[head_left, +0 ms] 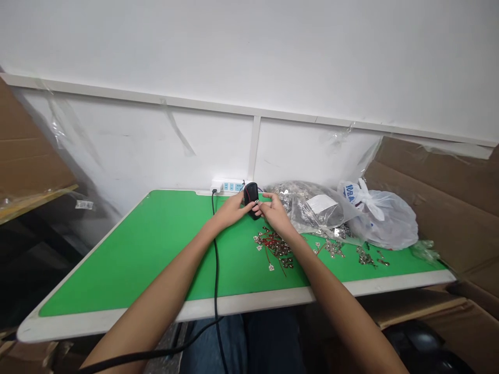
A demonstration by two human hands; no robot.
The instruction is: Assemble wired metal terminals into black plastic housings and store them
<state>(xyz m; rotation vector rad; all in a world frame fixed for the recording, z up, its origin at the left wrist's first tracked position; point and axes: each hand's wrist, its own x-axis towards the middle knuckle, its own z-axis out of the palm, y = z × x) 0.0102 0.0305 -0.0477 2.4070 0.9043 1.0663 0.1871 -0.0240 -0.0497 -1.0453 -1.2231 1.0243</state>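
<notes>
Near the table's far edge, both of my hands meet at a rounded, oblong black device (251, 193) whose exact kind I cannot make out. My left hand (233, 210) reaches it from the left, thumb stretched across its front and a thin red wire beside the fingertips. From the other side my right hand (274, 212) pinches a small shiny metal piece (256, 203) in front of the device. Just below, a pile of small metal parts with red wires (275, 244) lies on the green tabletop (156, 244), partly beside my right forearm.
A clear plastic bag of metal parts (300, 200) and a knotted white bag (390, 215) stand at right. Smaller clusters of parts (365, 255) lie nearby. A power strip (233, 186) sits against the wall; its black cable (216, 270) crosses the table. Cardboard (421, 197) flanks the right side.
</notes>
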